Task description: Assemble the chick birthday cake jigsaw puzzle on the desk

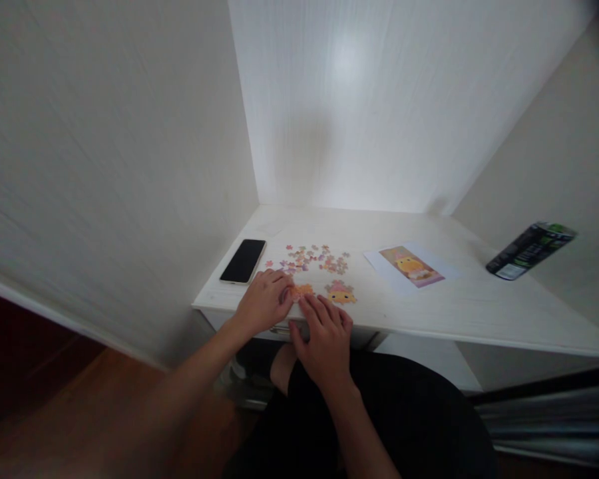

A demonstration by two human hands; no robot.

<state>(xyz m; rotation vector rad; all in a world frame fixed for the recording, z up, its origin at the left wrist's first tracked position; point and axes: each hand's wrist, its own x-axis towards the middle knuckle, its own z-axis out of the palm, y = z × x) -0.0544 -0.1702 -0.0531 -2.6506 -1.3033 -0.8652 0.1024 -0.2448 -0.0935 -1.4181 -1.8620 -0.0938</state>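
A small joined section of orange and pink jigsaw puzzle pieces (302, 291) lies near the desk's front edge, between my hands. My left hand (263, 301) curls its fingers and thumb around the section's left side. From the right and below, my right hand (328, 342) has its bent fingers on the section's lower edge, the thumb by the desk edge; the fingertips partly cover it. Just beyond the right fingers sits another joined puzzle section (340, 293), showing a yellow face with pink above. Loose jigsaw pieces (313, 258) are scattered behind both hands.
A black-screened phone (243, 261) lies left on the white desk (419, 313). To the right is a printed reference picture (410, 266) on white paper, and farther right a dark can (529, 250). White panels enclose the desk's left, back and right.
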